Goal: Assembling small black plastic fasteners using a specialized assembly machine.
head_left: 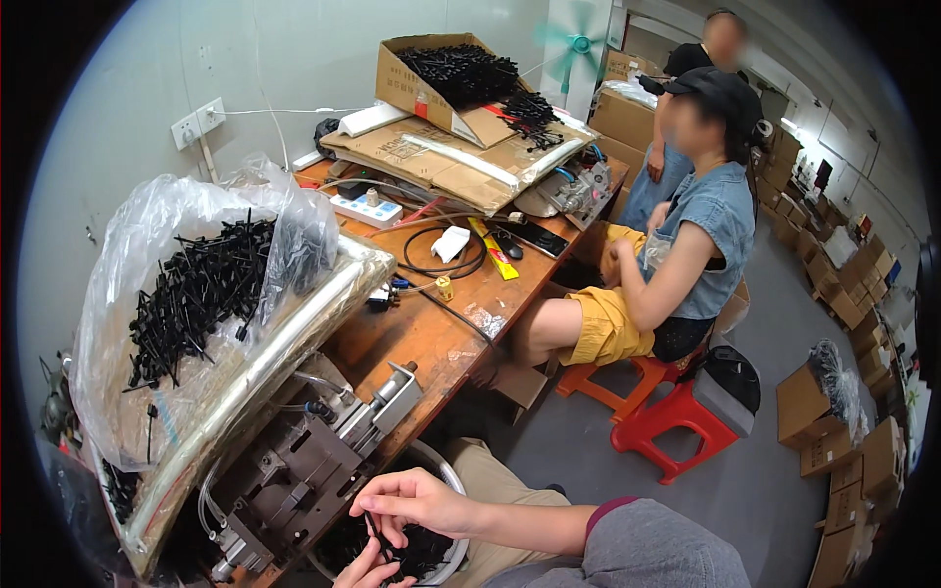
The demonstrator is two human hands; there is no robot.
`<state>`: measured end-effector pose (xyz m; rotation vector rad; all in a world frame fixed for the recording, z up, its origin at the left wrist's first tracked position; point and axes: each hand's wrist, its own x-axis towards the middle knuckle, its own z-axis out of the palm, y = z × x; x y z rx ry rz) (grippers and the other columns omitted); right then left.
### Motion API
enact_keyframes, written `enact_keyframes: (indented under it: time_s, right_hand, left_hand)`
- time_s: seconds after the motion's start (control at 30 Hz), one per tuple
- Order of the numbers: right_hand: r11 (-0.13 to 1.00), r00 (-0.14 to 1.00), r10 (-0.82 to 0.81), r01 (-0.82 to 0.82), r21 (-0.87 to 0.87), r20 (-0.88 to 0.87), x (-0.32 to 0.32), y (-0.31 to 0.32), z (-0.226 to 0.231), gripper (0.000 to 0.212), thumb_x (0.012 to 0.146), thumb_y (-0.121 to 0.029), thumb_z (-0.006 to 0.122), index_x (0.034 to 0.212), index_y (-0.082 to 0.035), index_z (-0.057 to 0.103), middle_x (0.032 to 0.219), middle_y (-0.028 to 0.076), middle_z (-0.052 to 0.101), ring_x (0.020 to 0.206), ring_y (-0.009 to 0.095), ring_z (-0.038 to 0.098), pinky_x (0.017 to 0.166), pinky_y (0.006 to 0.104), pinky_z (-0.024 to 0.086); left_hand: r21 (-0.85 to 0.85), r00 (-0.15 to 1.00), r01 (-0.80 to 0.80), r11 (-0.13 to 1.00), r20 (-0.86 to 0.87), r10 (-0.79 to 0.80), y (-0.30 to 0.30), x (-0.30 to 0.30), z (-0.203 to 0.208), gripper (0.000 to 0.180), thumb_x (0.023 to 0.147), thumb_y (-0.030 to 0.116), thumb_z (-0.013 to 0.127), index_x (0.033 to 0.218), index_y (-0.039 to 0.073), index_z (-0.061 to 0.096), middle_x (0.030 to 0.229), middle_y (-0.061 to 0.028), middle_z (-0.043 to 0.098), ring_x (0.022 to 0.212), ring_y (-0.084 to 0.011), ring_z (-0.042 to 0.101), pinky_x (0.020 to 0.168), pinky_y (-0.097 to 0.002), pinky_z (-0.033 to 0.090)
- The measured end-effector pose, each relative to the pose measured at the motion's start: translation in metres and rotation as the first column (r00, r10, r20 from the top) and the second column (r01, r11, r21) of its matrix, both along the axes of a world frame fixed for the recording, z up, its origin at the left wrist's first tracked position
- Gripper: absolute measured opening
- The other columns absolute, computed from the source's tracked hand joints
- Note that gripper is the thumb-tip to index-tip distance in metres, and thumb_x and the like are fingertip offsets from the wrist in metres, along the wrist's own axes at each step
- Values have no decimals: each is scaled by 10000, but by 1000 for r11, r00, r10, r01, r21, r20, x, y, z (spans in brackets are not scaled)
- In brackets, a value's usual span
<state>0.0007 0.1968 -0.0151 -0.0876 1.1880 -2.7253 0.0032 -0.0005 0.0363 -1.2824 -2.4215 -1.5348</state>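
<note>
At the bottom edge, my right hand (417,502) is closed in a pinch on a thin black stick-shaped part (372,526). My left hand (365,570) is just below it, its fingers closed around the lower end of the same part; the frame cuts this hand off. Under the hands is a round container with a whitish rim (457,480), holding many loose black parts (421,554). Left of my hands stands a metal fixture (304,475) with an air cylinder (387,402) and clear tubes.
A clear plastic bag (108,284) of black stick parts lies on a slanted board at left. Farther back, an open cardboard box (402,83) holds more. A power strip (365,208), phone (534,237) and cables lie on the wooden table (392,338). A person sits at right near a red stool (667,426).
</note>
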Motion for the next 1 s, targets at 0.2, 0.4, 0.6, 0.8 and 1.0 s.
enact_keyframes:
  time_s: [0.2,0.4,0.6,0.8,1.0]
  right_hand:
    - [1000,1000,-4,4,31,-2,2,-1,8,243,1014,-223,561,1076,-2,638,741,42,637,565,79,590,529,203,465]
    - [999,1000,-11,11,53,7,3,-2,9,226,1010,-206,567,1069,0,637,755,54,649,570,79,596,535,206,477]
    - [999,1000,1,-1,40,-3,2,-5,9,212,1011,-194,563,1065,0,629,775,56,658,590,82,612,541,208,495]
    - [1000,999,7,-7,12,-40,-2,-8,9,211,1010,-198,567,1062,1,613,839,73,668,624,84,628,553,203,515]
    - [999,998,37,-37,11,-56,-9,-14,11,212,1009,-190,566,1062,12,605,843,87,674,635,94,639,563,219,529]
  left_hand:
    - [55,1000,-6,998,30,4,0,4,-5,236,803,-85,732,1030,-48,680,1278,-186,631,986,-205,694,716,-276,587]
    - [38,1000,-8,999,-10,8,-1,3,-8,241,806,-89,729,1038,-54,679,1281,-182,629,960,-206,702,711,-278,593]
    - [21,998,-24,999,-52,25,-3,5,-7,238,806,-84,731,1036,-48,680,1281,-181,629,958,-207,705,704,-275,589]
    - [3,995,-13,1000,-94,13,-4,3,-3,253,814,-67,735,1057,-42,672,1311,-174,613,970,-209,700,709,-275,572]
    - [78,993,-107,991,-44,110,-3,8,-4,244,805,-90,729,1043,-54,690,1264,-175,644,930,-195,697,707,-267,563]
